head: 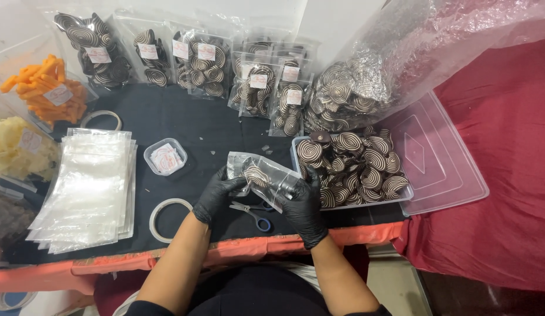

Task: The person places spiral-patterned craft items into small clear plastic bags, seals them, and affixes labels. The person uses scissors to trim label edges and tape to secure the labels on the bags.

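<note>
Two hands in black gloves held a small clear bag [266,175] above the dark tabletop [184,117]. The left hand [217,196] pinched the bag's near end between thumb and fingers, while the right hand [301,205] closed around its other end, beside the tray. One brown-and-cream swirl biscuit [256,174] showed inside the bag. Blue-handled scissors [255,215] lay on the tabletop just below the bag, between the two wrists. A clear plastic tray [296,153] heaped with the same swirl biscuits stood just right of the right hand, resting on a clear lid [448,169] over red cloth [506,175]. Left of the left hand lay a roll of clear tape [167,219], a small tub of labels [165,157] and a stack of empty clear bags [88,187]. Filled and labelled bags of biscuits [205,67] stood in a row along the back of the tabletop, with a packet of orange snacks [47,88] at far left.
</note>
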